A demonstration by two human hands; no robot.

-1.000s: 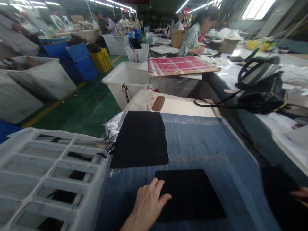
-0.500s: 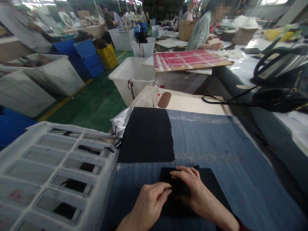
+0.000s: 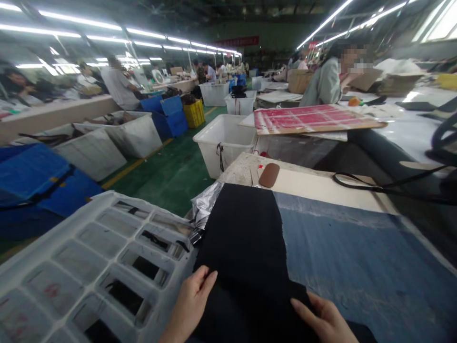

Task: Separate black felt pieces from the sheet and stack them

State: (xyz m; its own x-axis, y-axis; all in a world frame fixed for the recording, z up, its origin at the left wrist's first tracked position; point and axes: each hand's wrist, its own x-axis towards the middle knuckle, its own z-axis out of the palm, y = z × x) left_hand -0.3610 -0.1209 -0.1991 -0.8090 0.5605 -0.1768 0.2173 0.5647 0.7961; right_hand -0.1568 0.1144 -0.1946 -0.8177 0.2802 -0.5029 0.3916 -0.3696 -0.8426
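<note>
A piece of black fabric (image 3: 250,312) is spread between my two hands at the near edge of the view. My left hand (image 3: 190,301) pinches its left edge between thumb and fingers. On the opposite edge, my right hand (image 3: 324,318) grips the fabric the same way. Just beyond lies another black fabric sheet (image 3: 243,219), flat on the blue work surface (image 3: 335,243). The two black pieces overlap, and their border is hard to make out. The lower part of the held piece runs out of the frame.
A white plastic crate (image 3: 117,252) with openings stands left of the work surface. Crumpled silver foil (image 3: 207,205) and a brown oval piece (image 3: 269,175) lie at the far edge. A black strap (image 3: 371,188) trails at right. Beyond are a white bin (image 3: 228,138) and a co-worker (image 3: 323,81).
My hands have moved apart and now hold the black fabric by opposite edges, over the near part of the flat sheet. The camera view has tilted up and turned left.
</note>
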